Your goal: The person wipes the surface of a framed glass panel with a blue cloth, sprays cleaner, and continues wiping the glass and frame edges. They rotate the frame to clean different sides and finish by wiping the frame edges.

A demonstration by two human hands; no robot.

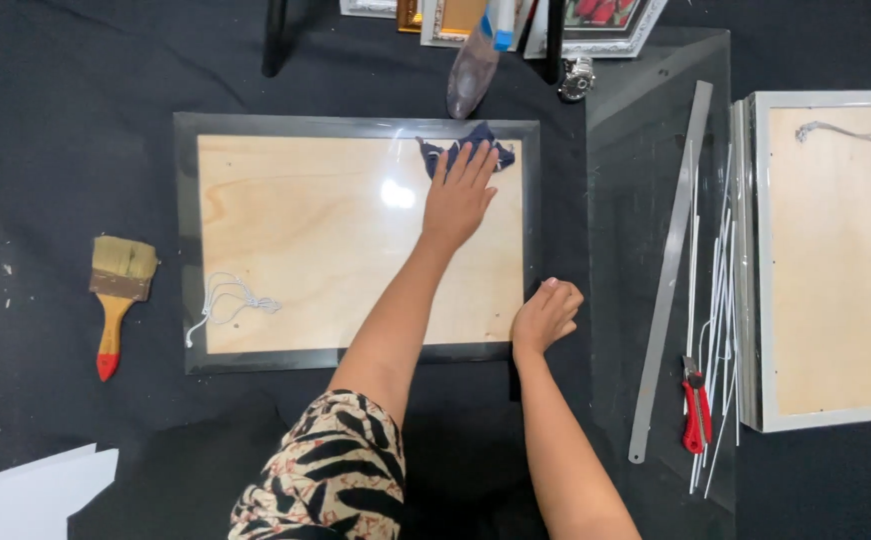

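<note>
A dark grey picture frame (185, 250) lies flat on black cloth, with a pale wooden board under a shiny clear sheet. My left hand (459, 195) reaches across it and presses flat, fingers apart, on a crumpled dark blue cloth (484, 136) at the frame's far right corner. My right hand (546, 315) rests with curled fingers against the frame's right edge near its near corner; it holds nothing. A loop of white string (231, 300) lies on the board's near left part.
A wide paintbrush (119, 290) with a red-tipped handle lies left of the frame. To the right, a glass sheet (646, 120) carries a metal ruler (671, 270), thin white strips (721, 300) and a red cutter (697, 405). Beyond are a second wood-backed frame (836, 260), a spray bottle (474, 65) and white paper (26, 495).
</note>
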